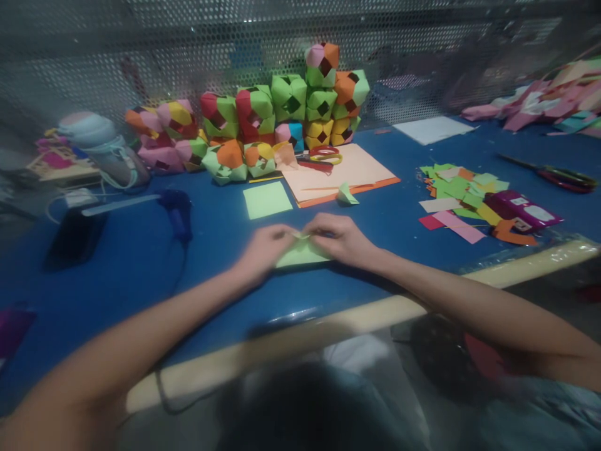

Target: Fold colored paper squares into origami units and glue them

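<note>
A light green sheet of paper (300,254) lies on the blue table in front of me, its far edge raised between my fingers. My left hand (267,250) pinches that edge on the left. On the right, my right hand (340,238) pinches the same edge, close beside the other hand. Just beyond them is a flat green paper square (267,200). A small folded green paper piece (347,194) stands on the near edge of the stacked peach and orange sheets (366,168).
Several folded paper balls (288,97) are stacked along the perforated metal wall. Red-handled scissors (325,154) lie on the sheets. At right are paper scraps (462,185), a purple packet (528,212) and a dark pointed tool (558,176). A blue glue gun (177,213) and phone (72,238) are left.
</note>
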`<state>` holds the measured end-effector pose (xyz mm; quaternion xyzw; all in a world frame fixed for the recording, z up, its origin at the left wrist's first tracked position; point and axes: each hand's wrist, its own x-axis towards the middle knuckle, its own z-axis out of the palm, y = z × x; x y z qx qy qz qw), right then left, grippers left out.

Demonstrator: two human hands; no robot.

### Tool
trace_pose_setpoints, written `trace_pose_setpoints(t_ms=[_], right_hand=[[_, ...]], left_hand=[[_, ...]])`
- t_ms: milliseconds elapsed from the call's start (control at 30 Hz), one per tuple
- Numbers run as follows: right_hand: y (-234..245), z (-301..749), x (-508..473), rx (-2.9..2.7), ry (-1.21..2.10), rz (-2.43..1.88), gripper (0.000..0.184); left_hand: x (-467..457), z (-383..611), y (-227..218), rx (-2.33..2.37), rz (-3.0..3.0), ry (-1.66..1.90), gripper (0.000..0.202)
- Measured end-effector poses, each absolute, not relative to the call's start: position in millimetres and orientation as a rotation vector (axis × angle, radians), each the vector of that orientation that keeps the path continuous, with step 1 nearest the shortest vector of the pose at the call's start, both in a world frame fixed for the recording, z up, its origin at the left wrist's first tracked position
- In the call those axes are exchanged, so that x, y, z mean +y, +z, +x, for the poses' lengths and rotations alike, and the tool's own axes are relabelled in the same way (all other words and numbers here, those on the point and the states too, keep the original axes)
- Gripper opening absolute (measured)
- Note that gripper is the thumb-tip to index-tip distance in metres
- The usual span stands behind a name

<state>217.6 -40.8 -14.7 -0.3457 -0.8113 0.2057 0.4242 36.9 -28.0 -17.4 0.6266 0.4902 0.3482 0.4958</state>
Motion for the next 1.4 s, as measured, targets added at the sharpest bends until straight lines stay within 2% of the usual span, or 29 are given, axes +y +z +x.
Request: trace_pose_setpoints(t_ms=[500, 800, 1133, 1400], right_hand=[[-19.0, 218.9, -41.4, -2.091, 0.294, -0.836, 0.016], [-16.3, 217.9, -43.5, -2.136, 0.307, -0.726, 0.017], [-14.3, 215.5, -44.7, -2.066, 0.385, -0.889, 0.009], [-15.0, 219.5, -41.1, -2.101, 0.389, -0.846, 0.016]], left_hand=[[-33.9, 38.2, -5.3, 1.176, 1.624, 0.758, 0.027], [-35.7, 38.3, -7.7, 1.184, 1.699, 0.820, 0.025], [-40.9, 40.3, -1.1, 1.206, 1.792, 0.889, 0.016], [-38.9, 38.5, -5.7, 1.190, 1.834, 0.881, 0.019]])
